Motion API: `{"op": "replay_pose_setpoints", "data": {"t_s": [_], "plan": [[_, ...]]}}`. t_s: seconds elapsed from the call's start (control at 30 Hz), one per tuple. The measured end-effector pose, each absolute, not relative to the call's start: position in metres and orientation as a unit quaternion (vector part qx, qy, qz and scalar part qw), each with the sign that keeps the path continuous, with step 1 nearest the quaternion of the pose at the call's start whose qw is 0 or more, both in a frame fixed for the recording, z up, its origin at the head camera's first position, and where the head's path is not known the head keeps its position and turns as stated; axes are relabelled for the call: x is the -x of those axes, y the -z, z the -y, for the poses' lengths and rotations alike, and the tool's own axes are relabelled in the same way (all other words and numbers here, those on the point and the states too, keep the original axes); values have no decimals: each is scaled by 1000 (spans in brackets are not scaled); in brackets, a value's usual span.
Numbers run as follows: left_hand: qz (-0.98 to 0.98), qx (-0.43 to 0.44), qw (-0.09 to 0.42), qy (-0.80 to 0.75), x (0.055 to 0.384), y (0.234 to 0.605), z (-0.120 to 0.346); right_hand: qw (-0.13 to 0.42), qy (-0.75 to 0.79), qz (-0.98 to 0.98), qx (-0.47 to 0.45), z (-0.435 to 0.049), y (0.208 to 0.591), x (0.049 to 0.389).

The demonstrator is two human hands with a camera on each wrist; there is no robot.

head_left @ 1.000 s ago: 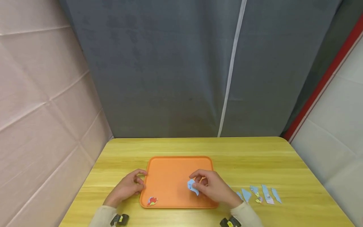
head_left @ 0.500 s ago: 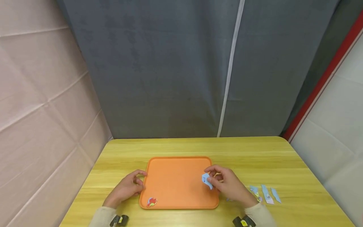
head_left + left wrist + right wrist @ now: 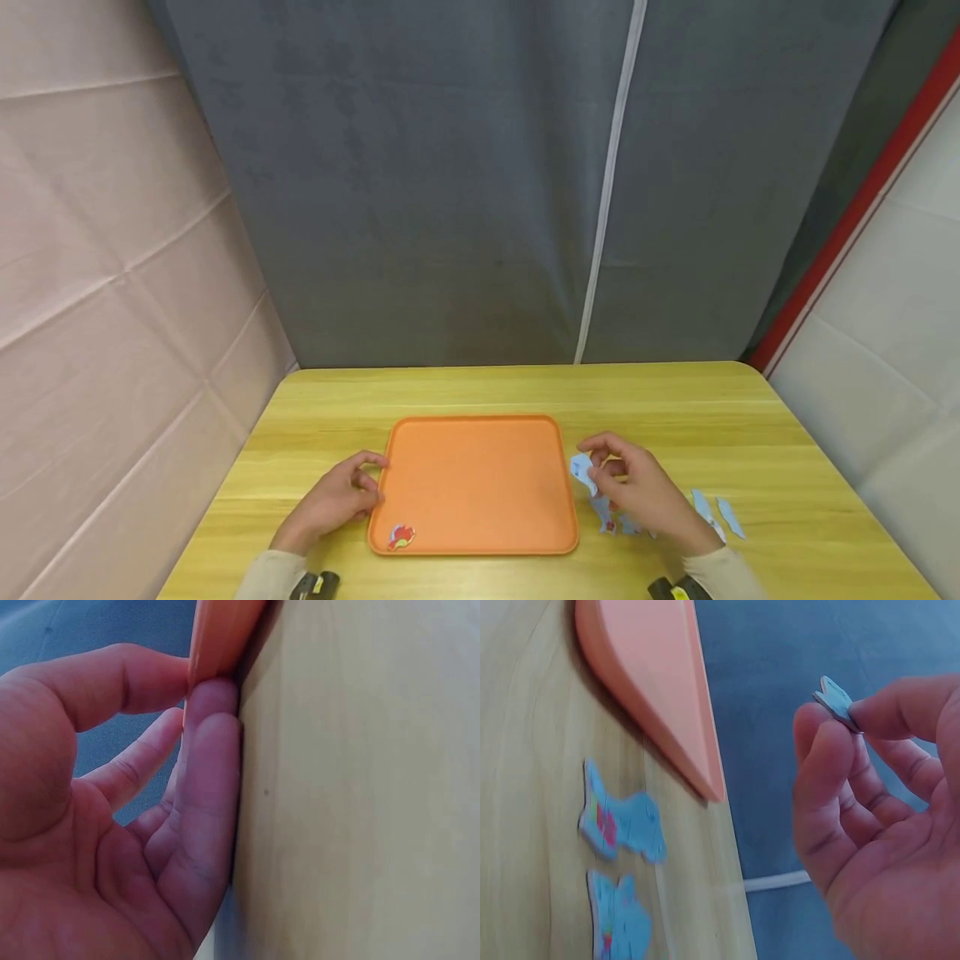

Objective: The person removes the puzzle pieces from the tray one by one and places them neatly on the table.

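Pinched between thumb and fingers of my right hand (image 3: 647, 492) is a light-blue puzzle piece (image 3: 581, 472), raised just beyond the right rim of the orange tray (image 3: 480, 492). The right wrist view shows the held piece (image 3: 835, 703) nearly edge-on. At the tray's left rim, my left hand (image 3: 330, 504) grips the edge; in the left wrist view the thumb and fingers meet the orange rim (image 3: 217, 645). A red, multicoloured puzzle piece (image 3: 401, 537) lies in the tray's near left corner.
Blue puzzle pieces (image 3: 602, 514) lie on the wooden table (image 3: 480, 392) beneath and beside the right hand; two show in the right wrist view, one with a pink mark (image 3: 622, 817). More blue pieces (image 3: 731, 517) lie farther right. A grey curtain (image 3: 450, 208) hangs behind the table.
My right hand has carried the blue puzzle piece rightward from above the tray to past its right rim. The left hand stays at the left rim.
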State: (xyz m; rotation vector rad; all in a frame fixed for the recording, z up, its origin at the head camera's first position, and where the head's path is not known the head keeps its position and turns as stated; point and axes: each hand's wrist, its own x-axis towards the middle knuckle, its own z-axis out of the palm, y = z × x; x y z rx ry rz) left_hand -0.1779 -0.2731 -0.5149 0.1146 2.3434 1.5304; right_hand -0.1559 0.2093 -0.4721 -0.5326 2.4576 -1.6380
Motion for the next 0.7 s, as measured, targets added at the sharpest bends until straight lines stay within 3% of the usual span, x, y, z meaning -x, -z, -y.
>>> {"op": "replay_pose_setpoints", "data": {"t_s": [0.43, 0.7], "plan": [[-823, -17, 176, -539, 175, 514, 276, 14, 520, -843, 134, -248, 486, 148], [-823, -13, 174, -541, 172, 513, 274, -50, 498, -858, 118, -284, 496, 144]]}}
